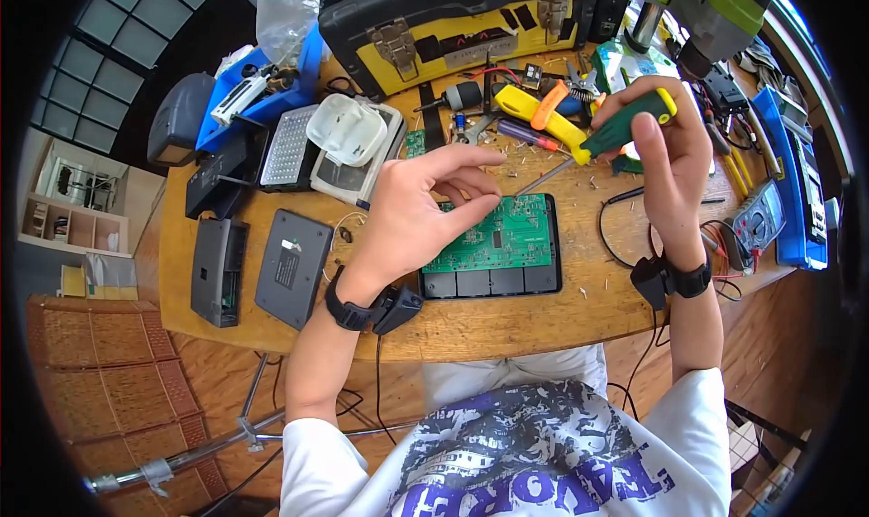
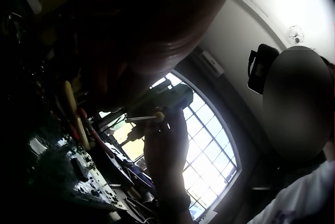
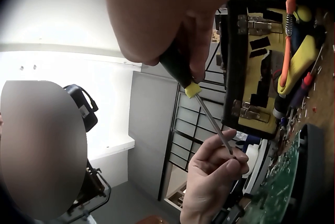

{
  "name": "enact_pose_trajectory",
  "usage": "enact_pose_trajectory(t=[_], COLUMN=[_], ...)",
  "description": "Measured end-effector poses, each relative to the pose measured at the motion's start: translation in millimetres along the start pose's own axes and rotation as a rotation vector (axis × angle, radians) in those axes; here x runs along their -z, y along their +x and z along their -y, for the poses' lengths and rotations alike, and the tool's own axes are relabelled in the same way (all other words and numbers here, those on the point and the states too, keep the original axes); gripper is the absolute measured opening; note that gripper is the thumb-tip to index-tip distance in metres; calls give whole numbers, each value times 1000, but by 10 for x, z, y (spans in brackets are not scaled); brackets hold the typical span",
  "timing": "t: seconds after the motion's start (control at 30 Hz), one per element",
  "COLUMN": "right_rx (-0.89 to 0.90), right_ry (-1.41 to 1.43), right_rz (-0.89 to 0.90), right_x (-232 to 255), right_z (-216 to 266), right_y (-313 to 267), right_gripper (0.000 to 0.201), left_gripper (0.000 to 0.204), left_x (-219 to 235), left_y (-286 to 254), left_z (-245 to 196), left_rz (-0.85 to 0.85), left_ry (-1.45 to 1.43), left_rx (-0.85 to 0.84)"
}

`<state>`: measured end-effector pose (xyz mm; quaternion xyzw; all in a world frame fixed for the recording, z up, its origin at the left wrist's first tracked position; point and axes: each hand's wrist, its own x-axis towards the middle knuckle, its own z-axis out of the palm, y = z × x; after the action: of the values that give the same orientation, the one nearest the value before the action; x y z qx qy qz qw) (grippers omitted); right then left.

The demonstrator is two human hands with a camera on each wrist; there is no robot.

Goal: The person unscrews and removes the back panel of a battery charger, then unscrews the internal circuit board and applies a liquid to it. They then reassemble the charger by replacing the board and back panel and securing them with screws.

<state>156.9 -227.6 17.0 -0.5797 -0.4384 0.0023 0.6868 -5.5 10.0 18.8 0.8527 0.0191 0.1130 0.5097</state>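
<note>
My right hand grips a screwdriver by its green and yellow handle, its thin metal shaft slanting down to the left. At the shaft's tip, the thumb and fingertips of my left hand pinch a tiny dark screw-like piece. Both hands are above a green circuit board, which lies in a black plastic casing on the wooden table. Part of the board's upper left is hidden behind my left hand. In the left wrist view, my left hand is a dark shape across the top.
A black and yellow toolbox stands behind. A yellow utility knife, other tools and scraps lie before it. Left are black casings and a clear plastic box; right, a multimeter with leads and a blue tray.
</note>
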Motion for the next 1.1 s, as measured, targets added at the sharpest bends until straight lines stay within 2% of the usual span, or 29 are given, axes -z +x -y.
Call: enact_pose_trajectory(t=[0.17, 0.23, 0.8, 0.87, 1.03, 1.1], right_rx=[20, 1, 13, 66, 108, 133], right_ry=[24, -78, -51, 13, 49, 65], right_rz=[52, 26, 49, 75, 122, 149], right_x=[-84, -139, -144, -128, -143, -139], right_z=[12, 36, 0, -50, -41, -34], right_y=[-46, -67, -81, -82, -63, -65], right_gripper=[33, 39, 42, 34, 36, 37], left_gripper=[41, 42, 39, 39, 36, 36], left_x=[-36, -53, -63, -66, -93, -87], left_y=[-69, -72, -94, -94, -94, -93], left_z=[25, 32, 98, 103, 122, 127], left_rz=[34, 41, 26, 25, -20, 11], left_ry=[-13, 2, -1, 0, -28, -9], left_rx=[8, -11, -19, -19, -23, -27])
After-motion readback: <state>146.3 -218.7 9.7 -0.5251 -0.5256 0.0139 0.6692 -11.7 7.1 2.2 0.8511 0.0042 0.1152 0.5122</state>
